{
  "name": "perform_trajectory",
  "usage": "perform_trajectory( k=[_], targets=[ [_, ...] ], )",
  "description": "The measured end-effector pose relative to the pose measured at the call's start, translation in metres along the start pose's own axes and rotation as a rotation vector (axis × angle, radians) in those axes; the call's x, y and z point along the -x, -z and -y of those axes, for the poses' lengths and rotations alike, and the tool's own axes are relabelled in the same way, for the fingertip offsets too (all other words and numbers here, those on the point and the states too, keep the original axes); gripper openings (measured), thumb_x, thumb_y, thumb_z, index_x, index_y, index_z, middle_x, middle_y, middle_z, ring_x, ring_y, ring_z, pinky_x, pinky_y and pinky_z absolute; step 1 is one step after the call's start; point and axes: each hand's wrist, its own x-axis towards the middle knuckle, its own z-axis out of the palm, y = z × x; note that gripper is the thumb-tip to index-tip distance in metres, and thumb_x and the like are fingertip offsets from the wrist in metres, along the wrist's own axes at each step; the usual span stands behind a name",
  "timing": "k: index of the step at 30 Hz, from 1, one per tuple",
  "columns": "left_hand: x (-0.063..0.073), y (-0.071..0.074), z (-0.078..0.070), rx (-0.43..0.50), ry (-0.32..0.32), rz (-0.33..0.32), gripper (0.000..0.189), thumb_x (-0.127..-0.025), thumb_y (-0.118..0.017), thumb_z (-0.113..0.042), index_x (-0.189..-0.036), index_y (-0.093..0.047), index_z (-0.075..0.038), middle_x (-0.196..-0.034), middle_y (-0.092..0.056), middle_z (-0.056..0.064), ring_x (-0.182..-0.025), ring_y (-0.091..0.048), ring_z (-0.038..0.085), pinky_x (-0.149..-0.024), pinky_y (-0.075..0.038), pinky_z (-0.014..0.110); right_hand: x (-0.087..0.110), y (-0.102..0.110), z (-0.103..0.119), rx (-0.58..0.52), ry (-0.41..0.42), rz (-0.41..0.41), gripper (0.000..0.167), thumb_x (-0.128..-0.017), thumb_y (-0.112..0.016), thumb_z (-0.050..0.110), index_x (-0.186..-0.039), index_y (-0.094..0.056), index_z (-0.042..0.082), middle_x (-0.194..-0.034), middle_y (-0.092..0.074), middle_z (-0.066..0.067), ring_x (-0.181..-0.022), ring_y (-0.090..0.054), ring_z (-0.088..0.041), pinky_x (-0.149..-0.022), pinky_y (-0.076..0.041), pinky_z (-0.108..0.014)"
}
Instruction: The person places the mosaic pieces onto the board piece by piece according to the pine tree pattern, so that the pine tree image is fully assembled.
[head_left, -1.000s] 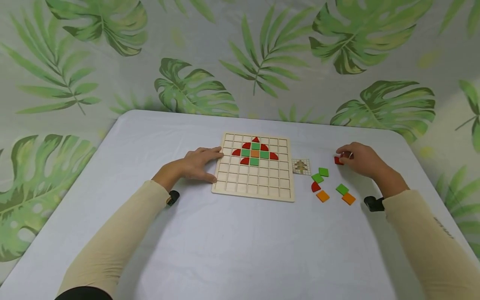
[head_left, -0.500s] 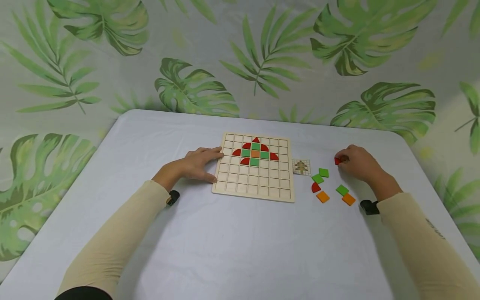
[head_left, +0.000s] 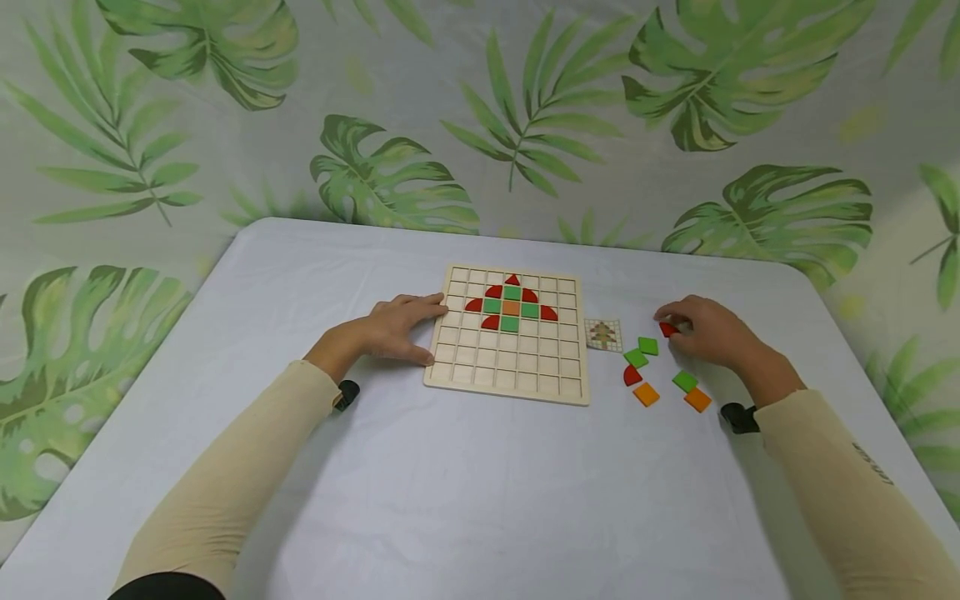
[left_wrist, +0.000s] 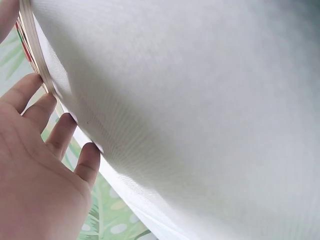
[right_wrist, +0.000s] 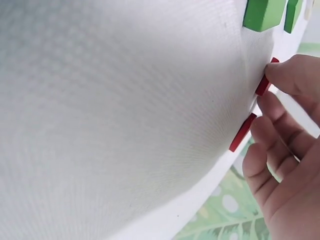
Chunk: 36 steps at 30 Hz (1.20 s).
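Note:
My left hand (head_left: 393, 329) rests at the left edge of a wooden grid board (head_left: 525, 367), thumb and fingers spread along it. In the left wrist view the fingertips (left_wrist: 90, 150) lie on the cloth and against the board's side. On the board, red, green and orange tiles form a tree-like shape around an orange square (head_left: 511, 308). My right hand (head_left: 712, 332) pinches a red tile (right_wrist: 262, 85) between thumb and index finger, low over the cloth. A second red tile (right_wrist: 242, 133) lies beside the other fingertips in the right wrist view.
A small card (head_left: 603, 335) with a tree picture lies against the board's right edge. Near it are loose green tiles (head_left: 648, 346), a red quarter-round tile (head_left: 632, 376) and orange squares (head_left: 646, 394). A leaf-patterned backdrop (head_left: 405, 167) stands behind the white table (head_left: 480, 483).
My right hand has shifted slightly left and toward me, and the red tile at its fingertips has moved with it. The left hand and the board have stayed in place.

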Motion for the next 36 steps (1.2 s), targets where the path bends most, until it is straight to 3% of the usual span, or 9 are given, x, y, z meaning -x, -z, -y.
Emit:
perform_trajectory(
  k=[5, 24, 31, 36],
  targets=[
    [0.0008, 0.0006, -0.0015, -0.007, 0.001, -0.002, 0.084, -0.084, -0.075, -0.037, -0.155, -0.034, -0.019, -0.169, -0.015, 0.003, -0.154, -0.017, 0.034, -0.117, -0.019, 0.063, 0.0007, -0.0001, 0.0015, -0.011, 0.024, 0.002, 0.033, -0.090, -0.060, 0.007, -0.121, -0.068, 0.000, -0.108, -0.063, -0.020, -0.095, -0.056, -0.030, -0.089, -0.048, -0.051],
    [-0.0001, -0.0005, -0.0004, 0.004, 0.003, -0.003, 0.084, -0.084, -0.075, -0.036, -0.155, -0.034, -0.019, -0.169, -0.015, 0.003, -0.154, -0.017, 0.033, -0.117, -0.018, 0.063, -0.0020, -0.0009, -0.0016, -0.037, -0.032, 0.038, 0.036, -0.089, -0.064, 0.016, -0.119, -0.063, -0.003, -0.105, -0.063, -0.021, -0.093, -0.054, -0.031, -0.085, -0.049, -0.048],
    [-0.0002, -0.0011, 0.0000, 0.011, 0.005, 0.002, 0.084, -0.084, -0.075, -0.035, -0.156, -0.034, -0.020, -0.169, -0.014, 0.002, -0.154, -0.016, 0.033, -0.118, -0.017, 0.062, -0.0037, -0.0025, -0.0012, -0.035, -0.010, -0.011, 0.034, -0.089, -0.063, 0.012, -0.119, -0.064, -0.004, -0.109, -0.061, -0.021, -0.094, -0.052, -0.031, -0.085, -0.048, -0.046],
    [-0.0004, -0.0002, -0.0004, 0.003, 0.001, -0.001, 0.084, -0.084, -0.075, -0.036, -0.155, -0.035, -0.019, -0.169, -0.015, 0.002, -0.154, -0.017, 0.033, -0.118, -0.018, 0.062, -0.0048, -0.0001, 0.0026, -0.043, 0.029, -0.036, 0.034, -0.089, -0.064, 0.011, -0.120, -0.064, -0.004, -0.107, -0.063, -0.020, -0.090, -0.054, -0.029, -0.076, -0.048, -0.039]
  ],
)
